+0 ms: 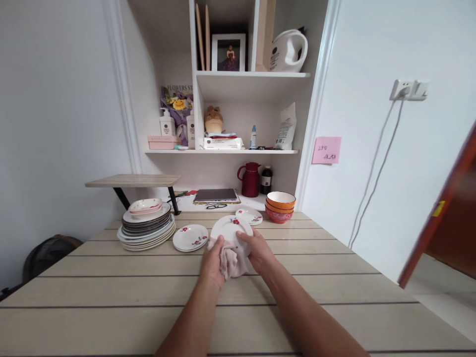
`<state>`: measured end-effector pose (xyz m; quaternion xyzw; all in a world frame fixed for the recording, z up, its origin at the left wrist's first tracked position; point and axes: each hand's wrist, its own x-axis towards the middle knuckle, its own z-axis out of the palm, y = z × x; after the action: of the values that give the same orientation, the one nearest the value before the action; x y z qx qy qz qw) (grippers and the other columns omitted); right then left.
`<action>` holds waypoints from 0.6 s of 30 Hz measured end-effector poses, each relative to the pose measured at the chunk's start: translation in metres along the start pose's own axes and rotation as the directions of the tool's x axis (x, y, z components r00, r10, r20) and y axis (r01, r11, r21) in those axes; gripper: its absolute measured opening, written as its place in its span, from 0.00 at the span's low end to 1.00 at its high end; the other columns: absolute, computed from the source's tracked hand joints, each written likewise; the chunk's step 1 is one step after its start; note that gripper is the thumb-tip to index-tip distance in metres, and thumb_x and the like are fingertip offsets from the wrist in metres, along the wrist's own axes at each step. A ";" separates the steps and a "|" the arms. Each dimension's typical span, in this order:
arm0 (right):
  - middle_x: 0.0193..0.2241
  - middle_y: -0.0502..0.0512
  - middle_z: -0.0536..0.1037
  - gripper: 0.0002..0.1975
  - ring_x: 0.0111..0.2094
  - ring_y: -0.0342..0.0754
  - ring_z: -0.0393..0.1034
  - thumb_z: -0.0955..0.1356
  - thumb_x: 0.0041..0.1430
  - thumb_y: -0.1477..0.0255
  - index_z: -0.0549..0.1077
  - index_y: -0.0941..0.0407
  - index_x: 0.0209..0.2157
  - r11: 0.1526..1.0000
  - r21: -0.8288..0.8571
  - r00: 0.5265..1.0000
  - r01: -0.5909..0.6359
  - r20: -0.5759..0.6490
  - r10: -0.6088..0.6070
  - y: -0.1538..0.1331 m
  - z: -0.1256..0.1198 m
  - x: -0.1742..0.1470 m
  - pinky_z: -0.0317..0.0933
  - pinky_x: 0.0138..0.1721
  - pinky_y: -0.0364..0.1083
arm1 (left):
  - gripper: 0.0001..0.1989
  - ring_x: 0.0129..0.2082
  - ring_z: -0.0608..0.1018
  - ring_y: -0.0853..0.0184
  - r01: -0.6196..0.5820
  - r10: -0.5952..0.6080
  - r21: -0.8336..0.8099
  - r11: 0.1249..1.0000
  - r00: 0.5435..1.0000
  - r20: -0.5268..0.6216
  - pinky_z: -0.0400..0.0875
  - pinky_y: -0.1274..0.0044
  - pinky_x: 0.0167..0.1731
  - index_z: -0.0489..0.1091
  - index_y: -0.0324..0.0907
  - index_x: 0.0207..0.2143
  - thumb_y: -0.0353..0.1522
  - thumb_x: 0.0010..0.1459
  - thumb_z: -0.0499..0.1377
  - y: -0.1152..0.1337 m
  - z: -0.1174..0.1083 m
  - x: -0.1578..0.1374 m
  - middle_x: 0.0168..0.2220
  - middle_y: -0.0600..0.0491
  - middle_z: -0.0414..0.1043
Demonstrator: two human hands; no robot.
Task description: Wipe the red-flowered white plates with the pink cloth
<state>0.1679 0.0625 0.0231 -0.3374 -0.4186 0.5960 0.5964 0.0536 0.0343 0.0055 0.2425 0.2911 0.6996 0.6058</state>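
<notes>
Between my hands a small white plate (226,227) with red flowers is held tilted above the table. My left hand (213,265) is closed at its lower left edge, gripping a crumpled pale pink cloth (234,260) against the plate. At the right side, my right hand (260,250) has its thumb on the plate's face and its fingers hidden underneath. Left of them lies a short stack of matching flowered plates (190,237). Behind, to the right, more flowered plates (249,216) rest on the table.
On the left stands a tall stack of plates (147,230) topped with small dishes (146,207), near a wooden riser (134,181). Stacked bowls (280,208) are at the back right. A red jug (251,179), a dark bottle (266,180), a laptop (215,195) and glasses (216,206) sit behind.
</notes>
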 end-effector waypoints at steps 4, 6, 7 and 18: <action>0.49 0.57 0.75 0.32 0.50 0.59 0.68 0.73 0.40 0.71 0.70 0.53 0.52 0.809 -0.525 0.958 0.263 0.040 -0.285 -0.009 -0.006 0.000 0.60 0.53 0.58 | 0.22 0.32 0.83 0.60 -0.047 0.047 0.007 0.999 0.998 -0.045 0.78 0.73 0.30 0.72 0.41 0.42 0.36 0.43 0.70 0.000 -0.003 0.002 0.33 0.50 0.81; 0.56 0.58 0.69 0.34 0.56 0.58 0.63 0.71 0.43 0.73 0.67 0.51 0.56 0.646 -0.658 0.891 0.387 0.086 -0.446 -0.013 -0.005 -0.001 0.56 0.58 0.58 | 0.21 0.31 0.82 0.60 -0.030 0.030 0.003 1.000 0.999 -0.025 0.78 0.73 0.30 0.72 0.41 0.41 0.36 0.44 0.70 -0.001 -0.003 0.002 0.32 0.50 0.81; 0.58 0.58 0.68 0.34 0.58 0.57 0.61 0.70 0.45 0.73 0.66 0.51 0.57 0.597 -0.676 0.865 0.432 0.121 -0.487 -0.013 -0.005 -0.001 0.54 0.59 0.57 | 0.21 0.30 0.82 0.60 -0.013 0.013 -0.004 1.000 1.000 -0.009 0.78 0.73 0.30 0.72 0.41 0.41 0.36 0.44 0.70 -0.001 -0.003 0.002 0.32 0.50 0.81; 0.36 0.49 0.78 0.23 0.40 0.55 0.70 0.70 0.45 0.68 0.71 0.48 0.47 0.739 -0.609 0.945 0.289 0.058 -0.322 -0.003 -0.009 0.005 0.60 0.47 0.51 | 0.22 0.29 0.82 0.60 -0.045 0.048 0.059 0.997 0.998 -0.047 0.78 0.73 0.29 0.72 0.39 0.41 0.35 0.43 0.70 -0.001 -0.005 0.004 0.32 0.48 0.80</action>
<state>0.1770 0.0683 0.0230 -0.4533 -0.6222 0.3141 0.5556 0.0502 0.0381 0.0011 0.2497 0.3200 0.7105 0.5749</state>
